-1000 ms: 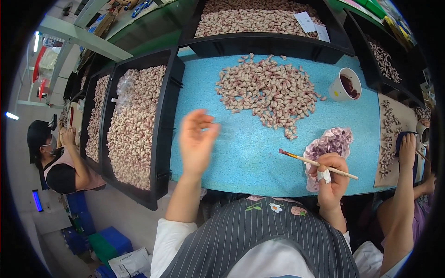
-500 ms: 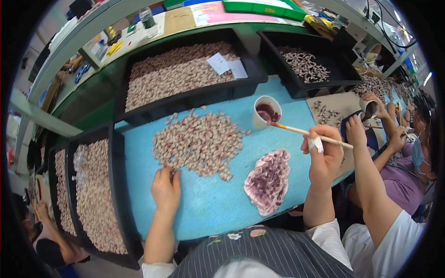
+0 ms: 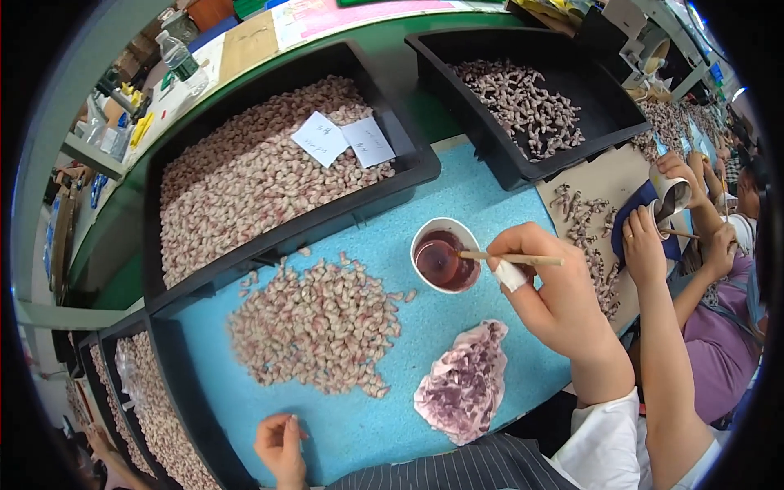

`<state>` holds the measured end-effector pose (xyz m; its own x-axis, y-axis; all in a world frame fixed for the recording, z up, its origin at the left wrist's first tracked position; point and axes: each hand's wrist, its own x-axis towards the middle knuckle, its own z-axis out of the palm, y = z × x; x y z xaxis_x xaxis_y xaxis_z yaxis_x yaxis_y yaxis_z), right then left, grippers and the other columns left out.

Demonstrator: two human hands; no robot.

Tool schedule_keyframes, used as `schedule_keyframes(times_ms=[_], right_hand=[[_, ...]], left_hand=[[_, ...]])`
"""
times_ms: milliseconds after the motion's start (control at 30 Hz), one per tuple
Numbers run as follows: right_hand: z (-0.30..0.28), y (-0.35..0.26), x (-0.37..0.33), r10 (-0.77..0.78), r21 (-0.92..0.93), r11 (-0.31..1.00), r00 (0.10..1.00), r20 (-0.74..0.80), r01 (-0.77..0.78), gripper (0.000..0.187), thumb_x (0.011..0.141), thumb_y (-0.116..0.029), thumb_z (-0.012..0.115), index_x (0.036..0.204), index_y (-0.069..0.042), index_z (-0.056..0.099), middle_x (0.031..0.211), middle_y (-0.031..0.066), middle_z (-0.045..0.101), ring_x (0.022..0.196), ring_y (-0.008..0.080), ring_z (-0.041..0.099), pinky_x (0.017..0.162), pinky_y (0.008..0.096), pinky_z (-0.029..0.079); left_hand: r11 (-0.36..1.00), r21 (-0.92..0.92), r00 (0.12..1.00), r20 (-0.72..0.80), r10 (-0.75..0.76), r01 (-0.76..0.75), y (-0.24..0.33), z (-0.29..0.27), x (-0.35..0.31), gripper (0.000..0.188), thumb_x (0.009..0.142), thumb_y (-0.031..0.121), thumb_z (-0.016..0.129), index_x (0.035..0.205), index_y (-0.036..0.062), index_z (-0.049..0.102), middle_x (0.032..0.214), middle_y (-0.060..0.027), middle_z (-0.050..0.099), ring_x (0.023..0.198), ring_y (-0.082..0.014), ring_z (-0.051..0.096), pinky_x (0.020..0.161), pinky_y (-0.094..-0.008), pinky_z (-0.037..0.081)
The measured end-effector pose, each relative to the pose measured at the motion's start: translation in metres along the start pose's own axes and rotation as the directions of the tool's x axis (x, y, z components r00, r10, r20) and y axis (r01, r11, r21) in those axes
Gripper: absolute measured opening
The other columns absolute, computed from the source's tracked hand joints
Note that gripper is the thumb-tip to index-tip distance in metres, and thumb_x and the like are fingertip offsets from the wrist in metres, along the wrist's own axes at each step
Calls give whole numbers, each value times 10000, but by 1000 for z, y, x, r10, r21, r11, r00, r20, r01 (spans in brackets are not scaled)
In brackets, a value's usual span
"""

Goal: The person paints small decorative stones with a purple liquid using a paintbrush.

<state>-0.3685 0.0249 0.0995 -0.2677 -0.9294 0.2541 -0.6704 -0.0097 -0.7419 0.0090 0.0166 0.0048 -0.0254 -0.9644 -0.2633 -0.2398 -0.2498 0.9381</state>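
My right hand point(image 3: 555, 302), with white tape around a finger, grips a thin wooden paintbrush point(image 3: 527, 260). The brush's tip reaches inside a white paper cup point(image 3: 475, 233) that has dark red liquid at its bottom. Near the table's front edge, my left hand point(image 3: 282, 449) has its thumb and finger together; a tiny dark bit shows at the fingertips, too small to name. Beyond it spreads a pile of small pinkish-white pieces point(image 3: 314, 322) on the blue work surface point(image 3: 351, 420). A crumpled cloth or tissue stained purple point(image 3: 465, 380) lies between my hands, nearer the right.
A black tray point(image 3: 343, 200) full of similar pieces, with two paper slips point(image 3: 320, 139) on top, stands behind the pile. Another black tray point(image 3: 604, 90) holds darker pieces. More filled trays point(image 3: 167, 367) stand at left. Close on my right, a co-worker's hands point(image 3: 645, 233) hold cups.
My right hand has brought the brush tip from the cup's rim down into the cup. My left hand has drawn back from the pile toward me. The whole view has shifted.
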Motion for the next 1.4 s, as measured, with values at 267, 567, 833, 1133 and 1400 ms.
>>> schedule_keyframes(times_ms=[267, 567, 833, 1133, 1400], right_hand=[[5, 15, 9, -100, -51, 993, 994, 44, 103, 161, 691, 15, 597, 838, -31, 547, 725, 111, 550, 625, 294, 558, 523, 359, 440], [11, 21, 13, -112, -7, 994, 989, 95, 113, 160, 672, -2, 617, 821, -39, 571, 723, 102, 537, 610, 276, 553, 513, 354, 437], [9, 16, 12, -83, -67, 994, 992, 98, 90, 132, 693, -20, 630, 811, -44, 576, 698, 94, 535, 580, 266, 547, 497, 342, 432], [11, 19, 14, -55, -36, 998, 996, 67, 58, 99, 702, -17, 630, 791, -35, 591, 705, 99, 561, 589, 261, 565, 508, 324, 446], [12, 22, 14, -47, -42, 998, 999, 21, 48, 101, 704, -13, 634, 797, -26, 597, 698, 102, 567, 593, 255, 576, 512, 319, 454]], left_hand=[[957, 136, 966, 7, 258, -256, -27, 1, -6, 74, 817, 0, 539, 880, 4, 500, 882, -90, 497, 618, -90, 475, 512, -199, 426], [945, 153, 956, -4, 293, -289, -28, 3, -6, 76, 808, -4, 540, 875, -2, 506, 883, -91, 483, 615, -90, 463, 502, -193, 411], [943, 186, 959, -15, 284, -277, -24, 3, -8, 83, 802, -8, 538, 880, -11, 512, 876, -84, 471, 615, -89, 454, 496, -187, 396], [933, 194, 948, -31, 316, -304, -25, 3, -7, 114, 804, -16, 540, 917, -20, 557, 890, -99, 492, 599, -89, 462, 482, -190, 394], [915, 240, 944, 13, 330, -323, -22, 5, -5, 101, 802, -11, 549, 903, -17, 562, 890, -95, 493, 607, -86, 467, 478, -182, 396]])
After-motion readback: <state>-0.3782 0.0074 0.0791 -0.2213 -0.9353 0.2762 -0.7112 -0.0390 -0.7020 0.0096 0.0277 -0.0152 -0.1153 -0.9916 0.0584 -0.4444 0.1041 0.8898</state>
